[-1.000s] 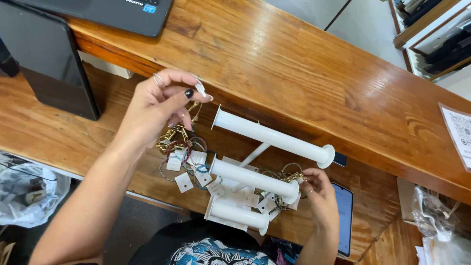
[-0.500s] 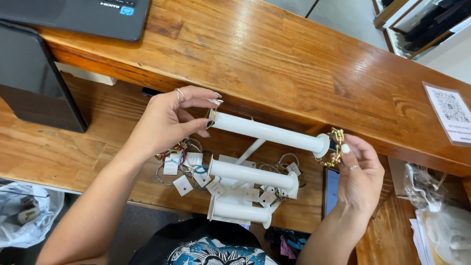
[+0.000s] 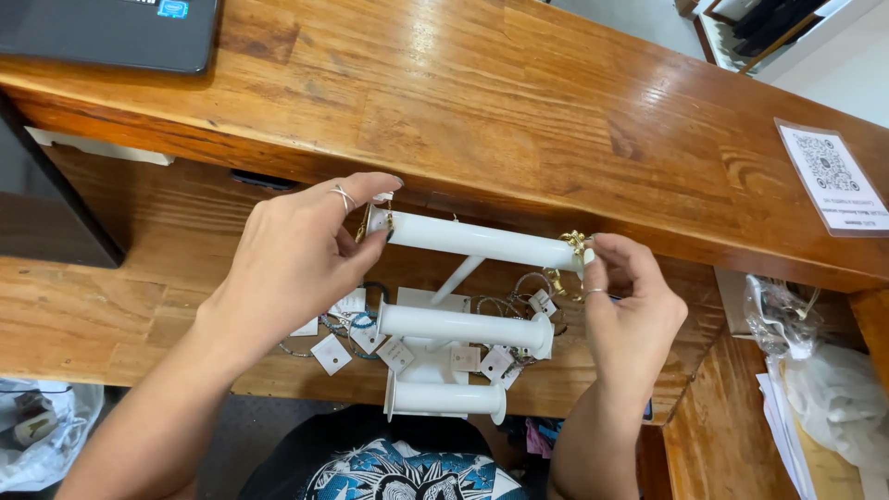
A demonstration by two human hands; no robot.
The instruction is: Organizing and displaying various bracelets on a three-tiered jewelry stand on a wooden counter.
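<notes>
L hand (image 3: 296, 264) fingers pinched on the top white bar's (image 3: 477, 243) end to steady it; R hand (image 3: 630, 310) fingers clamped on a gold bracelet (image 3: 575, 244) at the far end.

This looks like a small shop, at the sales desk (image 3: 574, 102): a polished wooden top with a laminated code card (image 3: 833, 178) for customers, a laptop (image 3: 111, 32) at the edge, and a white tiered stand (image 3: 454, 324) hung with bracelets and small tags (image 3: 331, 354) on the lower shelf.
</notes>
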